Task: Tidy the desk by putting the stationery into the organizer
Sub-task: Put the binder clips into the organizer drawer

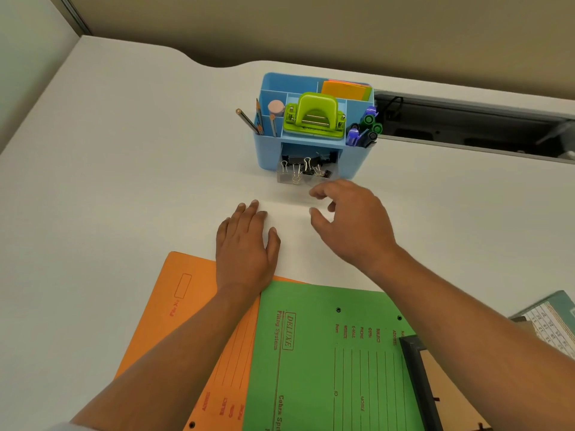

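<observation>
Upper centre, a boxy blue plastic organizer [268,150] shows a clear drawer [303,178]; left hand [245,244] lies flat on the bench [124,181], right hand [357,225] hovers, fingers loosely spread, apparently empty.

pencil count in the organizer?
3 pencils at the left front of the organizer: one leaning out left, one upright beside it, one nearest the punch. Shorter ones may be hidden.

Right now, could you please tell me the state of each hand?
Left hand: open, flat on the desk, holding nothing.
Right hand: open, loosely curved, holding nothing, near the clear drawer.
</observation>
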Action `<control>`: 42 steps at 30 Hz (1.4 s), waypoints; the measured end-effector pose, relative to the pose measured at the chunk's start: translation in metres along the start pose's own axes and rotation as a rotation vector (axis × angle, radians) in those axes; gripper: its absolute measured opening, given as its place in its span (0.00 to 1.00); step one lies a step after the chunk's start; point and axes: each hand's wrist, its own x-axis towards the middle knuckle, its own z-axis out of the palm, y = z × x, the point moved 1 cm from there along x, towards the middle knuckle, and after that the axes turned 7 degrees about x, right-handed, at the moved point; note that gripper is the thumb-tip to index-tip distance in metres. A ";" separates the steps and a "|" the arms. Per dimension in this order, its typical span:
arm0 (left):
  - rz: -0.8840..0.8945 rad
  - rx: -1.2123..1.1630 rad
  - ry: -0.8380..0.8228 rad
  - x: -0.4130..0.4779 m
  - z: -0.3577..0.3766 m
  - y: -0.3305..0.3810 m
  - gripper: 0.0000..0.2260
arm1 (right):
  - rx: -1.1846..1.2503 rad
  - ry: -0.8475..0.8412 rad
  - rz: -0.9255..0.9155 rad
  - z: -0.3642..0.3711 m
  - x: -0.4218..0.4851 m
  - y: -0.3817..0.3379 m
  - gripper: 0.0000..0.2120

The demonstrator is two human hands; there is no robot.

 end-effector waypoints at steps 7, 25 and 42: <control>0.003 -0.002 0.007 0.000 -0.001 0.000 0.19 | -0.047 -0.043 0.017 0.006 0.006 0.000 0.22; 0.006 0.019 0.012 0.000 0.000 0.000 0.20 | -0.043 0.017 -0.002 0.004 0.036 0.006 0.24; 0.008 0.026 0.008 0.000 0.002 -0.001 0.19 | -0.018 -0.013 0.057 0.007 0.039 0.008 0.30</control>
